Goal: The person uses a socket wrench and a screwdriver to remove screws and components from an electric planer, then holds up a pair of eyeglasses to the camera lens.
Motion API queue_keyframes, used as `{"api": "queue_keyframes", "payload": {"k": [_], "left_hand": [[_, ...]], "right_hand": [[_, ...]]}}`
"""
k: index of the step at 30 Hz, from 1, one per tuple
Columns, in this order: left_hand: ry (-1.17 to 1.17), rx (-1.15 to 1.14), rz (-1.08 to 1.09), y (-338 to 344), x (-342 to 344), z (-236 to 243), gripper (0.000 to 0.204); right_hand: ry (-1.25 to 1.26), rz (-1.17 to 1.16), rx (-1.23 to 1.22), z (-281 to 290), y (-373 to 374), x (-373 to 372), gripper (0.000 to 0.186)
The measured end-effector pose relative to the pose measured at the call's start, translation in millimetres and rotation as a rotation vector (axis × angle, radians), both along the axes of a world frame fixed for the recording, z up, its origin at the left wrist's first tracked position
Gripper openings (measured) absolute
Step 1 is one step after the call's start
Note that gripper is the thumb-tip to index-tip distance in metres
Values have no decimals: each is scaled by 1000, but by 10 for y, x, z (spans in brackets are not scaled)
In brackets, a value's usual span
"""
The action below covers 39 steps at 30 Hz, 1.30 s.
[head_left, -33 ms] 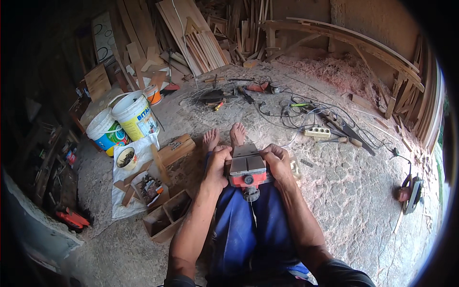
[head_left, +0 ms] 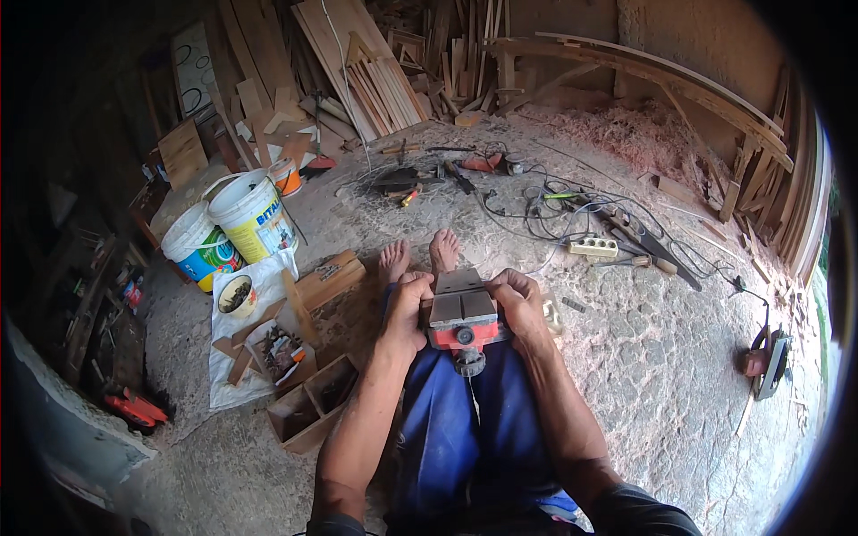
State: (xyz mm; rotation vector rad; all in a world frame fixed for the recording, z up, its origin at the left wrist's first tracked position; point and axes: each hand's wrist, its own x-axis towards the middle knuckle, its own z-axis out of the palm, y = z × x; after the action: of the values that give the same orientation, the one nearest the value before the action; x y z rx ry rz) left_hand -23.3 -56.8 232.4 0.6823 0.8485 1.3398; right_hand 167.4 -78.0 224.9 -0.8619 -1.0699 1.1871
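An electric hand planer [head_left: 464, 314], red with a grey metal sole, rests upside down across my lap on the blue trousers [head_left: 456, 411]. Its sole faces up, and a dark knob points toward me. My left hand [head_left: 408, 313] grips the planer's left side, thumb along the upper edge. On the opposite side my right hand [head_left: 521, 305] holds it in the same way, thumb bent near the sole. The fingers under the tool body are hidden. My bare feet [head_left: 444, 250] are just beyond the planer.
At left are two paint buckets [head_left: 253, 219], a bowl [head_left: 237, 296] of small parts and a divided wooden box [head_left: 315, 404]. Ahead lie an angle grinder [head_left: 490, 163], tangled cords, a handsaw [head_left: 657, 250] and a power strip [head_left: 593, 247]. Boards [head_left: 366, 62] lean at the back.
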Motion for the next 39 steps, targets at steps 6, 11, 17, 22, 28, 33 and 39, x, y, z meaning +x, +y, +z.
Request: {"api": "queue_keyframes", "payload": {"k": [6,11,17,22,28,33,39], "left_hand": [[34,6,-9,7,5,-10,14],[15,-1,-77,34,-52,-47,12],[39,11,-52,-23,-15,47,42],[25,26,-35,5,-24,-22,43],[-38,40,29,-9,-11,-122,28],[8,58,64,-48,17,-63,25],[-40,14,28,-88,30,22,27]], "right_hand": [[-15,-12,-4,-9,11,21,17],[16,8,0,17,-6,4,16],[10,15,-8,-6,12,32,14],[7,18,0,6,4,33,13],[-18,13,-3,-3,10,36,14],[23,12,6,20,-11,19,16],[-23,-6,1,-49,43,56,17]]}}
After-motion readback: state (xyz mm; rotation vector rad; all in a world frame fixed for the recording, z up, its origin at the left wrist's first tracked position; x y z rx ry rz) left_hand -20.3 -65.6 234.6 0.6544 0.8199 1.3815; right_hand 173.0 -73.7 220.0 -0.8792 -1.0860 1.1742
